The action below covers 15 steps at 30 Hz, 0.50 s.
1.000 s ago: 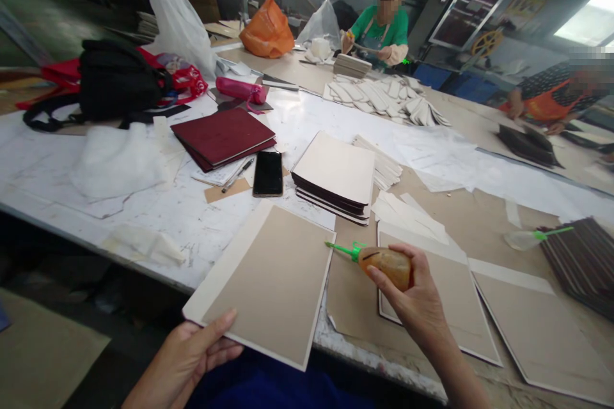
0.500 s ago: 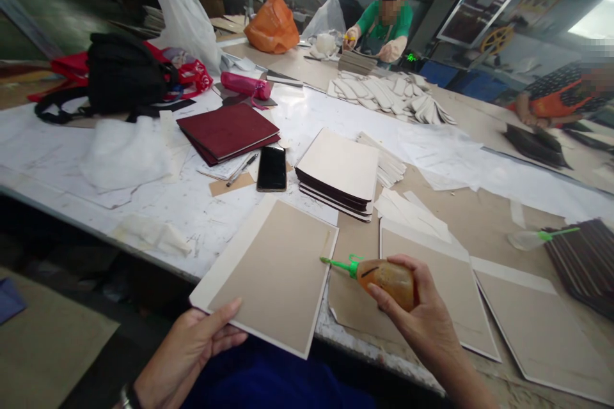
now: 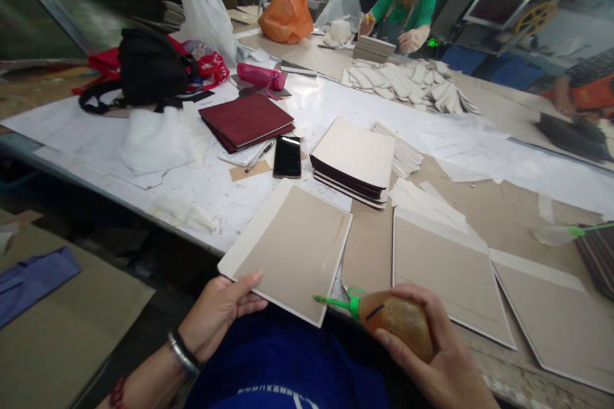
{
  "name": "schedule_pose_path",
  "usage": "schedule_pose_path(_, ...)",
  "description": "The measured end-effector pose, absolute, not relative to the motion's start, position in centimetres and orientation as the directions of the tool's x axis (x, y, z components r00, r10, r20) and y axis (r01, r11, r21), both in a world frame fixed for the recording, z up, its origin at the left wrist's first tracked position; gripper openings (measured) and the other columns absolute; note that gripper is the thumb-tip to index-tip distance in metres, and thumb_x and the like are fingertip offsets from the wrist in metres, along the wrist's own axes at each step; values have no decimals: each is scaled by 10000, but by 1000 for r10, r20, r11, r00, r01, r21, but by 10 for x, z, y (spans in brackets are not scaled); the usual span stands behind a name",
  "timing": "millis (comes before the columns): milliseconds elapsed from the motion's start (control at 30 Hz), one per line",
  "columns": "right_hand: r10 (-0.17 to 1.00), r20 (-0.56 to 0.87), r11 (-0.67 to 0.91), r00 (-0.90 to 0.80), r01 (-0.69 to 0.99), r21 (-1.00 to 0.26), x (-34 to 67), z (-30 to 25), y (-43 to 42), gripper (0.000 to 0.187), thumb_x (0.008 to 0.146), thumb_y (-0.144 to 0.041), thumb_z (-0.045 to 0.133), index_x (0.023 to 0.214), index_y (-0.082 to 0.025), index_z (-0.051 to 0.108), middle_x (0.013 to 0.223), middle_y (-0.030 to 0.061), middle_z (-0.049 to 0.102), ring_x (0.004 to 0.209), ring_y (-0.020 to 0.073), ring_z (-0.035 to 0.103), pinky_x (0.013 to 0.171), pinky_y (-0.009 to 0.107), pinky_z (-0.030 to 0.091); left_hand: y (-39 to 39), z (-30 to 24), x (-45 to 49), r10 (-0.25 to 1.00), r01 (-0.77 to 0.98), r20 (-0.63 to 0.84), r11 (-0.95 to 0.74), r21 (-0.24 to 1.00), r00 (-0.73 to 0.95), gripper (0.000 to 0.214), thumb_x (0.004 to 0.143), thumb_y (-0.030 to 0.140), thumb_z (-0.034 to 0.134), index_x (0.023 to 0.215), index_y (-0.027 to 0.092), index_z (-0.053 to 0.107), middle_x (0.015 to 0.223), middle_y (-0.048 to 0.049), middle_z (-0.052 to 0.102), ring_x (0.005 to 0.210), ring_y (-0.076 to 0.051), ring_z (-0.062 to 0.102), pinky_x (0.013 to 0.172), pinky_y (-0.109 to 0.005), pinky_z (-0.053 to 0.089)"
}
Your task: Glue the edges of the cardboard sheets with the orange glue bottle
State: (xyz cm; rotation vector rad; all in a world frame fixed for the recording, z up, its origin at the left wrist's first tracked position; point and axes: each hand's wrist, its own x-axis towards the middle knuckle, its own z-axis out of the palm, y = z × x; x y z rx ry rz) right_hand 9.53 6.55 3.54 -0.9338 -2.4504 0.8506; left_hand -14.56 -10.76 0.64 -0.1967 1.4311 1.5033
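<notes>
My left hand (image 3: 230, 307) grips the near left edge of a tan board panel (image 3: 292, 249) with a pale border, thumb on top and fingers beneath. My right hand (image 3: 432, 339) is wrapped round a glue bottle (image 3: 396, 319) of amber liquid, held on its side. Its green nozzle (image 3: 336, 301) points left, with the tip at the panel's near right corner. A thin wet-looking streak runs along the panel's right side. Two similar panels, a nearer one (image 3: 446, 275) and a farther one (image 3: 551, 313), lie to the right of the bottle.
Beyond the panel are a stack of pale boards (image 3: 355, 156), a phone (image 3: 287, 156), a pen (image 3: 259, 157) and maroon folders (image 3: 247, 120). A black bag (image 3: 151, 70) lies far left. Another clear bottle (image 3: 556, 234) rests at right. A co-worker in green (image 3: 405, 9) works across the table.
The nozzle tip has moved down the panel's right edge, from its upper part to the near corner, leaving a streak. The whole view has shifted, with things appearing farther right.
</notes>
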Motion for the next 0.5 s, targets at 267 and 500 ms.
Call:
schedule_pose_path(267,694,110,564,-712,442,-697,107,34,56,376,758,-382,643,1092,-272,508,1083,24,604,963,198,613,817,284,505,-106,7,-146,514,-719,-703,217,661,-491,514,407,400,895,772,104,687,724,-73,696,602,-164,630,592,-268,574)
schedule_pose_path(500,949,-74,65,-307,417,-906,72,32,73,522,627,-486,731,1038,-232,536,981,38,607,852,223,586,756,348,482,-116,5,-148,511,-708,-719,266,654,-472,548,427,383,893,861,127,675,815,-59,694,744,-221,651,672,-298,576)
